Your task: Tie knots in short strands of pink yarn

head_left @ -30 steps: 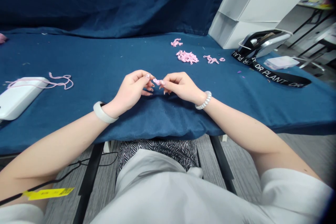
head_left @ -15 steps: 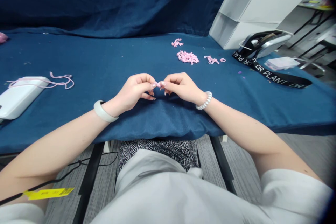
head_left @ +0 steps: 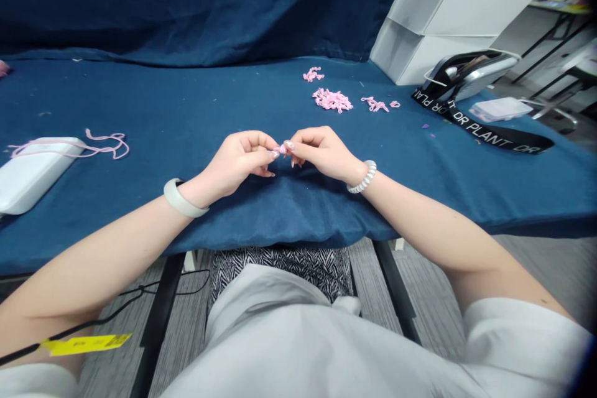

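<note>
My left hand (head_left: 240,154) and my right hand (head_left: 319,150) meet above the blue cloth, their fingertips pinching a small pink yarn piece (head_left: 282,149) between them. Most of that piece is hidden by my fingers. Farther back lies a heap of short pink yarn pieces (head_left: 332,100), with smaller clusters (head_left: 375,104) to its right and another (head_left: 313,74) behind it. Left of my hands, a loose pink yarn strand (head_left: 105,145) trails across a white rounded box-like device (head_left: 35,174).
Blue cloth (head_left: 186,96) covers the table, with a blue curtain behind. To the right are a black "DR PLANT" lanyard (head_left: 494,134), a silver-and-black object (head_left: 466,74), a small translucent case (head_left: 499,109), and white shelving (head_left: 433,18).
My hands have drawn slightly closer, and the pink piece now shows less between my fingertips. My fingers have shifted their pinch on it. The objects on the table have not moved.
</note>
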Available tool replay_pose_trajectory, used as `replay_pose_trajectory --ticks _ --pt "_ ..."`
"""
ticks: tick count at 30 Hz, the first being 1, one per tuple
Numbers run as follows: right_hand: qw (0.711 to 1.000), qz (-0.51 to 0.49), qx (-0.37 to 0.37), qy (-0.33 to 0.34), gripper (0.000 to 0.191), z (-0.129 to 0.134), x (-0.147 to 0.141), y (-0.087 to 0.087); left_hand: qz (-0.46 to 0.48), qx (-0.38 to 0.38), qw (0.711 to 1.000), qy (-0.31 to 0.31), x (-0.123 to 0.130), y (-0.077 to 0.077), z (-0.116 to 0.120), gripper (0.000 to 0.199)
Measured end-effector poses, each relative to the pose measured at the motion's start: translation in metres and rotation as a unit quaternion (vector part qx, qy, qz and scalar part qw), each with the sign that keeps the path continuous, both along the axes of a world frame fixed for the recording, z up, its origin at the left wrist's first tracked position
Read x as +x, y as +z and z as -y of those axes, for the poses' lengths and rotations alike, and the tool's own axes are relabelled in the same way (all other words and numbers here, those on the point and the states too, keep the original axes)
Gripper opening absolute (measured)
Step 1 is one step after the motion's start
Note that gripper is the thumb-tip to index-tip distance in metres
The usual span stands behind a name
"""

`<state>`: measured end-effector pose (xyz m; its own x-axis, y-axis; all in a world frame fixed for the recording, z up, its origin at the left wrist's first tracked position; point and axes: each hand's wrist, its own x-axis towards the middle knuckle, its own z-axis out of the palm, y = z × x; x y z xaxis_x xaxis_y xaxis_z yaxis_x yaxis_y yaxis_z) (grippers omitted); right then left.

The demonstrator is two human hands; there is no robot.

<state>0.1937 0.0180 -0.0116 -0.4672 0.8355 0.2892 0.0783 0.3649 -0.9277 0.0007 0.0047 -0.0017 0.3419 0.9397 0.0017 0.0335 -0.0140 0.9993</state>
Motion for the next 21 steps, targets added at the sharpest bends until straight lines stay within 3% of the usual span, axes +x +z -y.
replay_pose_trajectory --ticks 21 --pt "1.0 -0.003 -0.013 -0.003 0.048 -0.0026 0.0004 -0.0023 -0.012 0.012 1.0 0.016 0.0012 0.0019 0.0009 0.025"
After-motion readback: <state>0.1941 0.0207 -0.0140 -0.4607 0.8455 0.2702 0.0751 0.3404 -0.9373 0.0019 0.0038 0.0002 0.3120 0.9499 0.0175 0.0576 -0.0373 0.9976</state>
